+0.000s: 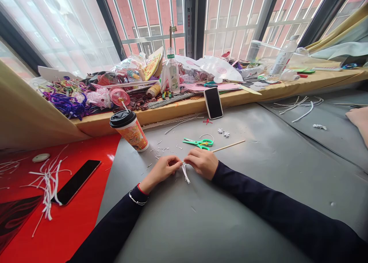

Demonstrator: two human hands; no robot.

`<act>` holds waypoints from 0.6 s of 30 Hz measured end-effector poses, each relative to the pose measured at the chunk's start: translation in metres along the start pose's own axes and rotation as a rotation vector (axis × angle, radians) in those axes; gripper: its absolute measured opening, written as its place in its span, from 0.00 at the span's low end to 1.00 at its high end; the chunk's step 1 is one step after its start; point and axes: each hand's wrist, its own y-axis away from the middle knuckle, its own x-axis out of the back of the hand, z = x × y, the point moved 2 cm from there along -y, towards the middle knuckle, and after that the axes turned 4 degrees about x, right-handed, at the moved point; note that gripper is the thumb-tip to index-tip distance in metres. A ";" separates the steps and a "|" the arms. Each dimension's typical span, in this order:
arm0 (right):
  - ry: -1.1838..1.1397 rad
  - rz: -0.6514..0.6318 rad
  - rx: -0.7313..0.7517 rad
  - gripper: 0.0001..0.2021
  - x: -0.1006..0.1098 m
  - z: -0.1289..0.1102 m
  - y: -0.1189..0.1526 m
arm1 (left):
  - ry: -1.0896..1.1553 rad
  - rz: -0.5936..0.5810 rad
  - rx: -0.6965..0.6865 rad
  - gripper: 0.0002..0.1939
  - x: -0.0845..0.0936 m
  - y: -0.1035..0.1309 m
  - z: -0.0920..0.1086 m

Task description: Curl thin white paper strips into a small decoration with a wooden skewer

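Note:
My left hand [163, 170] pinches a small white cord piece [185, 173] near the stick's tip, its fingers closed. Its ends hang down towards me between the hands. Across from it, my right hand [202, 162] is closed round a thin wooden stick [230, 145], which sticks out to the right behind the fingers. Just beyond my right hand lie green-handled scissors [198, 142]. Two small white flower-like knots [223, 133] and a red knot [207, 121] rest farther back on the grey table cover [258, 171]. White scraps [163, 150] are scattered beyond my left hand.
A lidded paper cup [130, 131] stands back left. One phone [213, 103] leans on the cluttered sill [230, 102]; another phone [77, 180] lies beside white strips [50, 186] on red cloth [86, 213]. Another person's hand [359, 121] shows at right, near white cords [299, 105].

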 end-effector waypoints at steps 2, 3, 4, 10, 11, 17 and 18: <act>-0.003 0.000 0.001 0.10 0.000 0.000 0.000 | 0.003 0.002 -0.001 0.13 0.000 0.000 0.000; -0.003 0.000 0.000 0.10 0.000 0.000 0.000 | 0.006 0.002 -0.002 0.13 -0.001 0.000 0.000; -0.003 0.000 -0.002 0.10 -0.001 0.000 0.000 | 0.011 0.003 -0.002 0.13 -0.001 0.000 0.000; -0.013 0.018 -0.014 0.08 -0.001 0.000 0.001 | 0.033 0.007 -0.020 0.13 -0.001 0.001 0.003; -0.015 0.020 -0.023 0.08 -0.001 0.001 0.001 | 0.039 0.006 -0.024 0.13 -0.001 0.001 0.003; -0.027 0.036 -0.080 0.09 0.000 0.002 0.001 | 0.058 -0.011 -0.008 0.17 0.002 0.001 0.003; -0.034 0.035 -0.085 0.09 0.000 0.003 0.001 | 0.065 -0.014 -0.006 0.17 0.002 0.001 0.003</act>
